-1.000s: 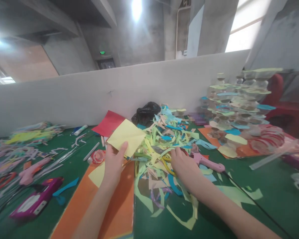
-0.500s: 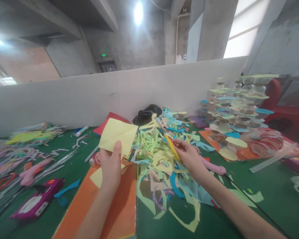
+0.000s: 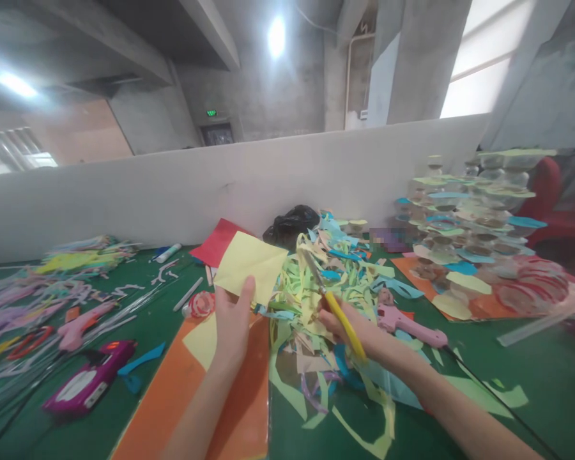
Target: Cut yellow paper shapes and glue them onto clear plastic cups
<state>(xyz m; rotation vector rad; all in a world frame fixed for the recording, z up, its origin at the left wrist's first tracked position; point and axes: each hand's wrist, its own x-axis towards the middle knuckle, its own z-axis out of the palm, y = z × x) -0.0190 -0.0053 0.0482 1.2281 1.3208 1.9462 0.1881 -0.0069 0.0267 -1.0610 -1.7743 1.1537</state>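
Note:
Between thumb and fingers, my left hand pinches a sheet of pale yellow paper, held up above the orange sheets. My right hand is closed around a pair of scissors with yellow handles, their blades pointing up and to the left. The blades are apart from the paper, over a heap of paper scraps. Another pale yellow piece lies on the orange sheets below my left hand. Some fingers of my right hand are hidden behind the scissors.
A pink glue gun lies by my right forearm, another glue gun at left near a purple device. Stacked cups with paper pieces stand at right. A black bag sits by the white partition.
The scissors have turned in my right hand, so their blades show more clearly and point up-left. The view has shifted slightly left. My left hand keeps its hold on the yellow paper.

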